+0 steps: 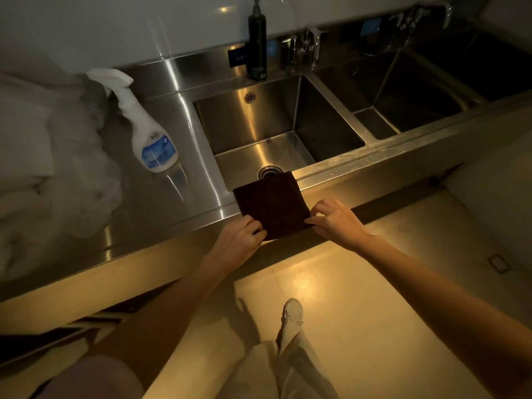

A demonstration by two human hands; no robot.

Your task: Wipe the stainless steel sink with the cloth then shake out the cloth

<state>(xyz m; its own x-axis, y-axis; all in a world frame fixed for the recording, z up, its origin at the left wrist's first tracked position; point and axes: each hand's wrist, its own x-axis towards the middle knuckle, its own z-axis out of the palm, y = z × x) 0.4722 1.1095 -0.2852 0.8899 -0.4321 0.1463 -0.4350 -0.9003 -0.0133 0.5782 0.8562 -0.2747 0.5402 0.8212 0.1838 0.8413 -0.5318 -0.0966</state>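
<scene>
A dark brown square cloth lies spread over the front rim of the stainless steel sink, its far edge hanging over the basin near the drain. My left hand pinches the cloth's near left corner. My right hand pinches the near right corner. Both hands are at the counter's front edge, and the cloth is stretched flat between them.
A white spray bottle lies on the steel counter left of the basin, next to a white crumpled bag. A black faucet stands behind the basin. A second basin lies to the right. Floor and my shoe are below.
</scene>
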